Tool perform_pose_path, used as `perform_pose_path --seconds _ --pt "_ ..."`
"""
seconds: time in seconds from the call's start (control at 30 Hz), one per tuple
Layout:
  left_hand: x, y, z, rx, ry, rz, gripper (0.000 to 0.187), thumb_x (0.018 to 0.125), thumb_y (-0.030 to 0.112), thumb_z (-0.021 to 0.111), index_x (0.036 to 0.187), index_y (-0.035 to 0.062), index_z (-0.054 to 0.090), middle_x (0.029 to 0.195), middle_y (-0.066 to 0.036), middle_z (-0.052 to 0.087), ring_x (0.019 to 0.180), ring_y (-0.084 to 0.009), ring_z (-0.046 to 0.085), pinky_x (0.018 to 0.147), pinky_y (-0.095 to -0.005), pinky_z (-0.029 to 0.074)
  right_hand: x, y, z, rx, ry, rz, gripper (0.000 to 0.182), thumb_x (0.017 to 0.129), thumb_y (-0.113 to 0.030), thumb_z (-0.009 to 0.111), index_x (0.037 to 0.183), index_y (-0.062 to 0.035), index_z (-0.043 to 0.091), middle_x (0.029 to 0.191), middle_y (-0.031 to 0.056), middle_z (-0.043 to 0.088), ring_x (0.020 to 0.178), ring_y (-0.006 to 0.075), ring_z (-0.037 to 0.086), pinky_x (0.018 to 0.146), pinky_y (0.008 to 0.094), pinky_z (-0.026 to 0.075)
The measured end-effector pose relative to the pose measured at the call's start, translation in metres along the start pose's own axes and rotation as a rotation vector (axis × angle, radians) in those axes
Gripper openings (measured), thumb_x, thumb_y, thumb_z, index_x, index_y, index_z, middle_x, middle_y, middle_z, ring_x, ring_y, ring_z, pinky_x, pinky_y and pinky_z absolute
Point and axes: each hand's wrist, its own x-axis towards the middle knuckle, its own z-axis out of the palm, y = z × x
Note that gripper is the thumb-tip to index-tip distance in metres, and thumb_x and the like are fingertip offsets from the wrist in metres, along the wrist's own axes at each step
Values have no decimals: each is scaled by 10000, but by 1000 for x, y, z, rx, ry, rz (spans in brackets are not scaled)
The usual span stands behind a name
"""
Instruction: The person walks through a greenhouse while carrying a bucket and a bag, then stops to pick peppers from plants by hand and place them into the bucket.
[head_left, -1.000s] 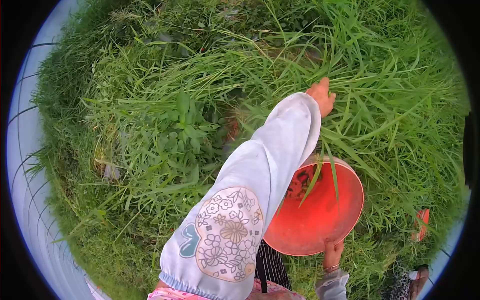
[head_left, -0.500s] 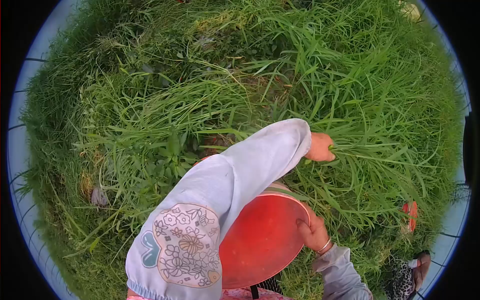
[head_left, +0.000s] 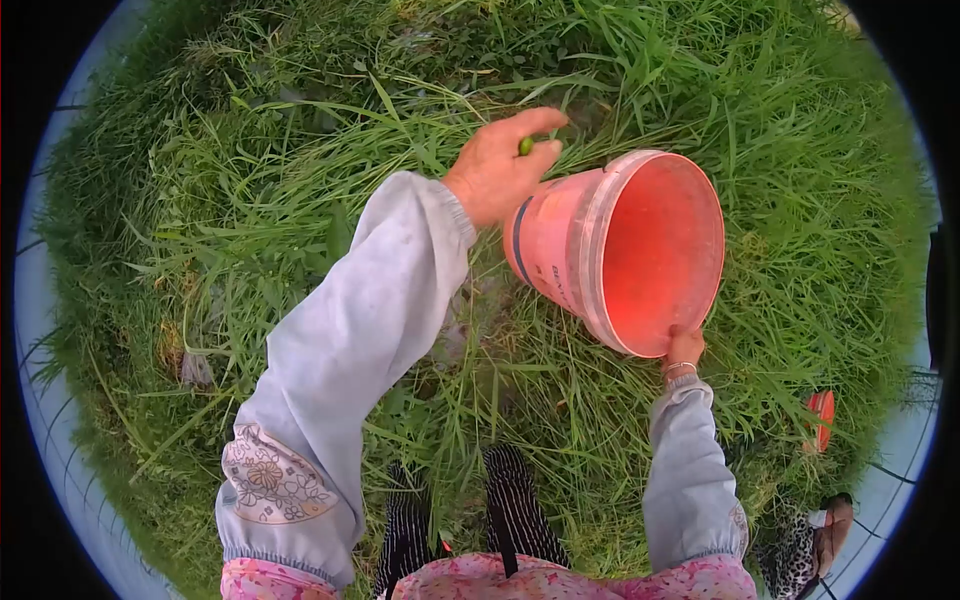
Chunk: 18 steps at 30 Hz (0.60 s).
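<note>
My left hand (head_left: pixel 497 170) is held over the grass, index finger and thumb pointing right, with a small green fruit (head_left: pixel 526 146) held in it. Its exact kind is too small to make out. Just right of these fingers is a red plastic bucket (head_left: pixel 560 245), tipped on its side with its open mouth turned right and toward me. My right hand (head_left: pixel 685 346) grips the bucket's lower rim, its fingers partly hidden by the wall. No contents show on the bucket's red inner wall.
Tall green grass (head_left: pixel 800 250) surrounds me, with flattened blades (head_left: pixel 330 190) at left. My striped trouser legs (head_left: pixel 520 510) are below. At lower right lie a red object (head_left: pixel 821 420) and a brown shoe-like item (head_left: pixel 832 530) beside spotted cloth (head_left: pixel 785 560).
My left hand has come back from the grass at right, moving up and left with the green fruit. My right hand has swung the bucket forward, up and to the right, tipping it over.
</note>
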Motion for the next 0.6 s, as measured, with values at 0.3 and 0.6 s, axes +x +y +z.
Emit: perform_pose_path --seconds 0.3,0.6 --pt "-218 -136 84 413 -659 -561 359 793 135 503 1149 98 522 1130 -121 543 1061 -320 490 920 -392 386 2 19 39 -120 56 -20 320 695 -53 511 984 84 529 917 184 607 811 270 588 748 335 451" --pt "-222 -148 61 668 -713 -509 424 703 64 568 1124 72 514 1173 -137 481 1105 -303 439 964 -405 333 15 14 -76 -210 -206 -247 308 789 -7 494 1090 60 483 1018 131 584 901 206 555 803 305 431"
